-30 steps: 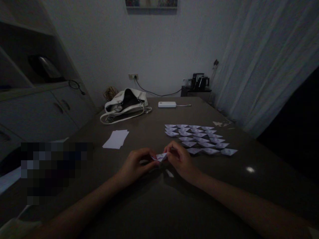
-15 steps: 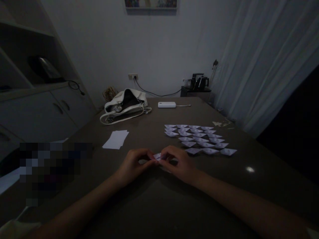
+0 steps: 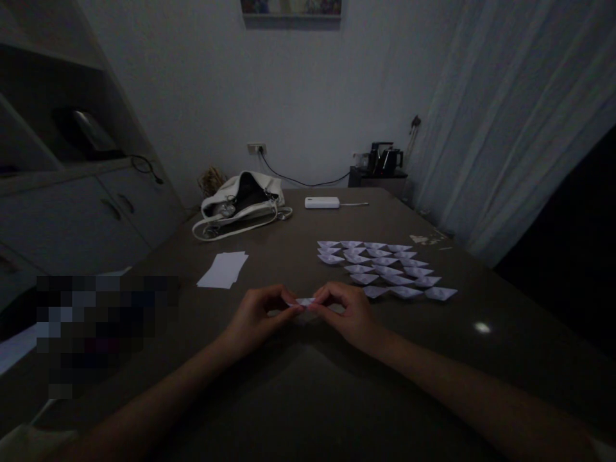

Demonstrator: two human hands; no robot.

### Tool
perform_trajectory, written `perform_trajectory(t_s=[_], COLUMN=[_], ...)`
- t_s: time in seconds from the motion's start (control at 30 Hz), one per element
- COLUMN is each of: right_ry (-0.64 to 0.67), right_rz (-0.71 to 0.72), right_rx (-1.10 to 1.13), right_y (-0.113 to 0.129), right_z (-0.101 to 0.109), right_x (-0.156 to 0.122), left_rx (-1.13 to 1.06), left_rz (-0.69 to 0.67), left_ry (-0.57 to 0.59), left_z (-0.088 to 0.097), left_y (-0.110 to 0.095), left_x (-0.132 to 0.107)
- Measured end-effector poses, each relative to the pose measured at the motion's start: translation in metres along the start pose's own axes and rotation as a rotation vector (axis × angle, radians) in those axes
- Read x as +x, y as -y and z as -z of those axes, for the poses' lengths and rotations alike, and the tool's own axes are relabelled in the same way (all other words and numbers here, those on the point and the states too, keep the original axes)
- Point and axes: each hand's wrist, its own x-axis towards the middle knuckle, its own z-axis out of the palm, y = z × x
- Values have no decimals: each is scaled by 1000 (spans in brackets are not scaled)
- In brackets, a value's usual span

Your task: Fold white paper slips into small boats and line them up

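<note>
Between my two hands, over the middle of the table, is a small piece of folded white paper [image 3: 305, 301]. My left hand [image 3: 260, 317] pinches its left end between thumb and fingers. The right end is pinched the same way by my right hand [image 3: 347, 316]. Fingertips cover much of the paper, so its exact shape is partly hidden. Just beyond my right hand stand several folded paper boats [image 3: 385, 271] in rows. A stack of white paper sheets [image 3: 223, 269] lies ahead of my left hand.
A white handbag [image 3: 245, 205] sits at the table's far left. Near the far edge lies a white power strip or similar device [image 3: 322, 203] with a short cord. Paper scraps [image 3: 426, 239] lie by the right edge. A blurred-out patch [image 3: 103, 330] hides the left side.
The folded paper between my fingers now looks flatter and wider, and my right fingertips have shifted slightly. The boats and the paper stack stay where they were.
</note>
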Motion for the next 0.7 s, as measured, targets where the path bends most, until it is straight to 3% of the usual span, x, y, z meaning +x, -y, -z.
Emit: perform_trajectory(t_s=[0.27,0.7], right_ry=[80,-5], right_rz=[-116,-187], right_rx=[126,229], right_y=[-1,2], right_z=[-3,-6], right_x=[-1,2], left_rx=[-54,-168], left_rz=[24,106], left_ry=[-1,-84], left_z=[-1,-4], left_y=[-1,-4], left_x=[0,1])
